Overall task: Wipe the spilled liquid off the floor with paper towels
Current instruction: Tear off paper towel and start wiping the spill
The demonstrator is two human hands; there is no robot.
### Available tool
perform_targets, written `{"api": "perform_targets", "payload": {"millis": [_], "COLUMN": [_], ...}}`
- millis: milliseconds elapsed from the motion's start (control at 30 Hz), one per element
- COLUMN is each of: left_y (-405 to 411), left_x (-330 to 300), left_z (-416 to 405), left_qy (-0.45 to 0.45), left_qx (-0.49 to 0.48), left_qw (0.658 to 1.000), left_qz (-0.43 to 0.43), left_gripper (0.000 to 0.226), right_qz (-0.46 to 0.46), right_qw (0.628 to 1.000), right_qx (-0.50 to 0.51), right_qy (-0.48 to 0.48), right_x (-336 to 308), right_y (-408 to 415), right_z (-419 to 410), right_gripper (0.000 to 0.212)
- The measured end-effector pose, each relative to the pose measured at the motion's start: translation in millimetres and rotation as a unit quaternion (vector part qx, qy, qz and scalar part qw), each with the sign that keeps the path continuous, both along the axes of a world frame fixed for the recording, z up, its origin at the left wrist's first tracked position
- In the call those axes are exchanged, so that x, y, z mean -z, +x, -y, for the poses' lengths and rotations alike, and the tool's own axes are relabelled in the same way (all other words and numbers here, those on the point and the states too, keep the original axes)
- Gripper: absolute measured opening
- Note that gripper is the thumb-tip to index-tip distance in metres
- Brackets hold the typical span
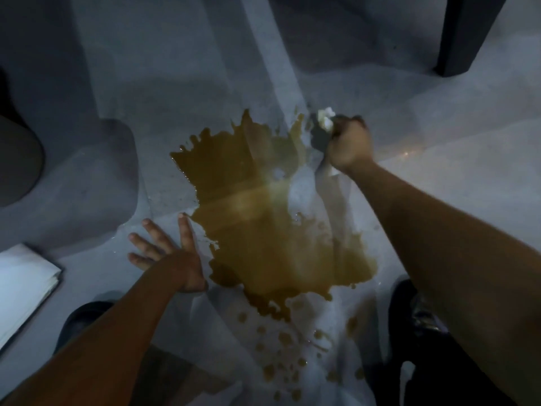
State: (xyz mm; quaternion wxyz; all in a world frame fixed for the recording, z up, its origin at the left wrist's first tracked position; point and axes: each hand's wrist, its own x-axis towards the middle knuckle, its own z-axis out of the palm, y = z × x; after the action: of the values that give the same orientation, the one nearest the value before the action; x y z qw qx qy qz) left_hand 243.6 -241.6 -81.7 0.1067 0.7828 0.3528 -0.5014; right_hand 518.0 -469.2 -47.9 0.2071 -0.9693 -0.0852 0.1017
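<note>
A large brown puddle of spilled liquid (263, 218) spreads over the pale grey floor (424, 118) in the middle of the view, with several small drops trailing toward me. My right hand (349, 146) grips a wadded white paper towel (326, 118) at the puddle's far right edge, the wad sticking out past my fingers. My left hand (167, 253) rests flat on the floor with fingers spread, just left of the puddle.
A stack of white paper towels (25, 285) lies on the floor at the left edge. A dark furniture leg (465, 33) stands at the top right. Dark shoes show near the bottom, one at the left (85, 320) and one at the right (404, 312).
</note>
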Motion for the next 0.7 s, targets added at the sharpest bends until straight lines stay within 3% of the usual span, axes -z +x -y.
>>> {"api": "perform_targets", "payload": {"millis": [100, 167, 233, 333, 433, 500, 567, 633, 700], "left_y": [-6, -9, -9, -6, -8, -9, -10, -8, -7], "left_x": [12, 20, 20, 23, 24, 22, 21, 18, 5], "left_z": [2, 3, 0, -2, -1, 1, 6, 11, 6], "left_qy": [0.032, 0.034, 0.039, 0.032, 0.040, 0.055, 0.064, 0.062, 0.055], "left_qx": [-0.004, -0.003, 0.000, -0.010, -0.013, -0.010, -0.015, -0.039, -0.040], "left_qw": [0.999, 0.996, 0.997, 0.999, 0.998, 0.997, 0.995, 0.992, 0.992], "left_qz": [0.040, 0.077, 0.072, 0.038, 0.036, 0.051, 0.080, 0.101, 0.103], "left_gripper": [0.161, 0.146, 0.144, 0.160, 0.161, 0.158, 0.154, 0.154, 0.156], "right_qz": [-0.075, -0.021, 0.014, -0.030, -0.058, -0.036, 0.005, -0.010, -0.057], "right_qw": [0.990, 0.989, 0.985, 0.959, 0.930, 0.957, 0.987, 0.998, 0.991], "right_qx": [-0.046, -0.084, -0.139, -0.276, -0.357, -0.274, -0.148, -0.065, -0.056], "right_qy": [-0.109, -0.120, -0.097, -0.059, 0.060, 0.091, 0.065, -0.020, -0.106], "right_x": [33, 46, 48, 35, 10, 1, 2, 11, 24], "right_y": [19, -6, -45, -89, -88, -57, -13, 24, 33], "right_z": [-33, -52, -55, -30, -10, -11, -18, -30, -50], "right_gripper": [0.052, 0.047, 0.046, 0.047, 0.039, 0.041, 0.042, 0.036, 0.039]}}
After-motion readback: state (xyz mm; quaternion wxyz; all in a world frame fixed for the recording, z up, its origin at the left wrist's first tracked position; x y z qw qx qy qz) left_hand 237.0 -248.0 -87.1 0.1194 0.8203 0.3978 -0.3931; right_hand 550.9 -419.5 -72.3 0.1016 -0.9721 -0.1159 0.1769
